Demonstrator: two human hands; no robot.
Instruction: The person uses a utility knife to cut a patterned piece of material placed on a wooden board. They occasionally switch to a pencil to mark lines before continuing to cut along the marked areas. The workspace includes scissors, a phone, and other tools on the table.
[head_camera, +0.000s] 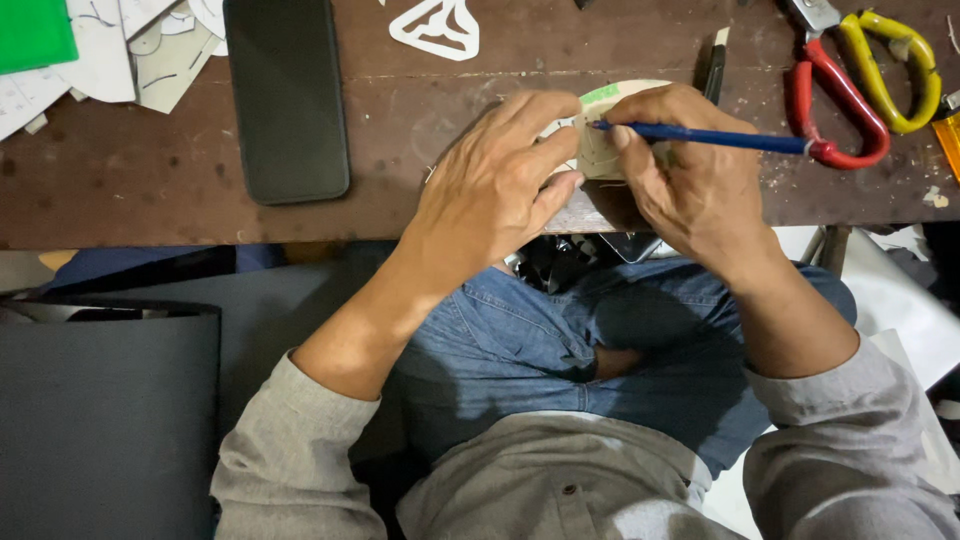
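1. Grey sleeves (300, 440) and jeans (520, 340) nearest; brown table (150, 190) beyond
2. Left hand (490, 190) presses round pale template (600, 150) flat at table's near edge, fingers spread narrow
3. Right hand (690, 180) grips blue pen (700, 136), tip on template
4. Black phone (287, 95) far left; red-yellow pliers (860, 80) far right

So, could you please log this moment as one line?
left hand: steadies pale template | right hand: blue pen on template | table
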